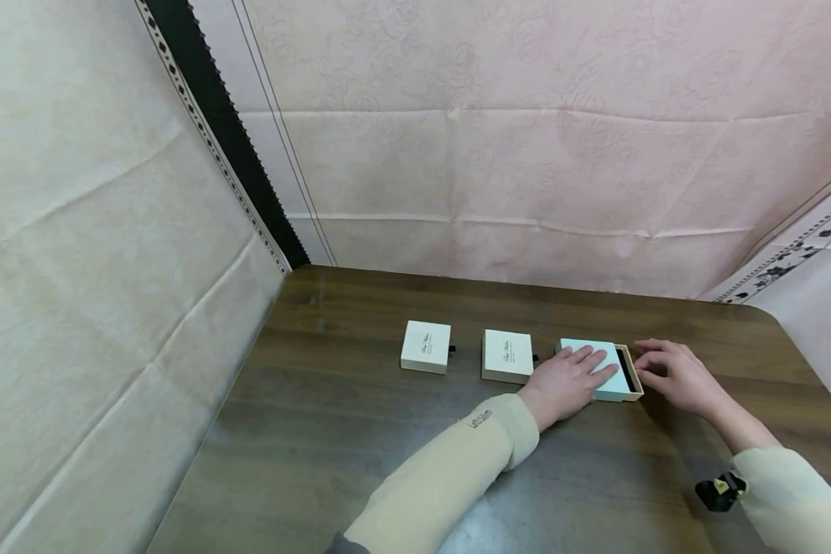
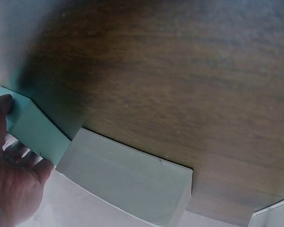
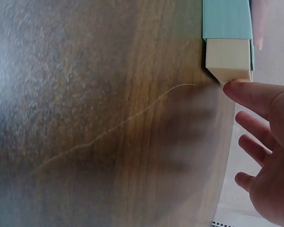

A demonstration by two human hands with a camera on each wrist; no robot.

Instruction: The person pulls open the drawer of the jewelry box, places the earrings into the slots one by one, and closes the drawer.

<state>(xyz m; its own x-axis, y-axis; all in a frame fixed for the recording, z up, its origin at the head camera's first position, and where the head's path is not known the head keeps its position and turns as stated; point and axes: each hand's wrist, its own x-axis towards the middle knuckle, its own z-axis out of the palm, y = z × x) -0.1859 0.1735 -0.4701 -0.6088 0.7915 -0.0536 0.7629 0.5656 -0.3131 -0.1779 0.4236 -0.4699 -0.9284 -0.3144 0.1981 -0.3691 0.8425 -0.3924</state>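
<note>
A pale teal sliding box [image 1: 609,388] lies on the table with its cream inner drawer [image 3: 228,54] partly out on the right side. Something black shows inside the drawer. Across the box's top my left hand [image 1: 564,382] rests with its fingers spread. My right hand [image 1: 679,377] is at the drawer's outer end; in the right wrist view one fingertip touches the drawer's corner while the other fingers are loosely bent, apart from it. Just left of the teal box sits a white box [image 1: 507,356] with printed script, and farther left another white box [image 1: 425,346].
Each white box has a small black tab [image 1: 452,349] on its right side. Everything lies on a brown wooden table [image 1: 305,431]. Light patterned cloth [image 1: 526,169] hangs behind and at the left. A black device [image 1: 720,491] is on the right sleeve.
</note>
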